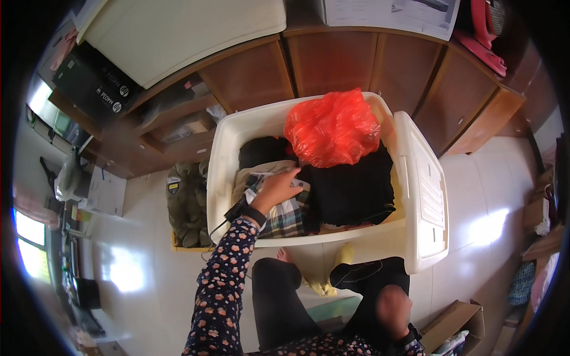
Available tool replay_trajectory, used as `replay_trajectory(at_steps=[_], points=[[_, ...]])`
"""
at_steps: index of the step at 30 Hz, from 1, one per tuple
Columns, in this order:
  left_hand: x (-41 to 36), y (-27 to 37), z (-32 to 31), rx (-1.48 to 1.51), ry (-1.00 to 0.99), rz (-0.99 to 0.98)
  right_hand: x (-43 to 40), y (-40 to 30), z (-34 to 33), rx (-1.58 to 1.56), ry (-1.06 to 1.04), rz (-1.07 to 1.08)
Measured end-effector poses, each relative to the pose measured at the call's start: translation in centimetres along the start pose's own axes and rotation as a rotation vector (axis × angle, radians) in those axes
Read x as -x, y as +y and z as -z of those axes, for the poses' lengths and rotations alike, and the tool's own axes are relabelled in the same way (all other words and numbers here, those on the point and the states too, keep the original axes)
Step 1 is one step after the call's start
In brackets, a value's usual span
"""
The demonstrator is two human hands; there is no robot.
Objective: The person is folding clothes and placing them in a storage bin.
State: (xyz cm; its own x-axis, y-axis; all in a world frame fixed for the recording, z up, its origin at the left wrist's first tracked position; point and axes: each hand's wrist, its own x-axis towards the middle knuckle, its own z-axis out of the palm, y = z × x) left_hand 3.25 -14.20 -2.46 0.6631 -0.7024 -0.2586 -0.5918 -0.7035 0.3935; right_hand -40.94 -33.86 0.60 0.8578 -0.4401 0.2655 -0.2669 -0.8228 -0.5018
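Note:
A white plastic storage bin [221,147] stands before me with folded clothes in it. My left hand [277,191] is over the plaid shirt [285,220], its thumb and forefinger apart with nothing visible between them. Its fingertips point towards a crumpled red plastic bag [334,127], which rests on the clothes at the far side. Folded black clothes [352,191] fill the right part of the bin; a beige garment [242,180] and another black garment [265,150] lie at the left. My right hand [394,309] is by my right knee, blurred, its fingers hard to make out.
The bin's white lid [423,191] leans upright against its right side. Left of the bin, an olive padded item [187,200] sits in a yellow crate [178,244]. Wooden cabinets [334,62] line the far side. An open cardboard box [454,320] stands at lower right.

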Motion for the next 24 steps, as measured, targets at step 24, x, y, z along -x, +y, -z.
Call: replay_trajectory(at_steps=[24], points=[[-14.2, -6.6, -2.6, -0.334, 0.209, 0.334, -3.9, -2.6, 1.8, 0.011, -0.12, -0.078]])
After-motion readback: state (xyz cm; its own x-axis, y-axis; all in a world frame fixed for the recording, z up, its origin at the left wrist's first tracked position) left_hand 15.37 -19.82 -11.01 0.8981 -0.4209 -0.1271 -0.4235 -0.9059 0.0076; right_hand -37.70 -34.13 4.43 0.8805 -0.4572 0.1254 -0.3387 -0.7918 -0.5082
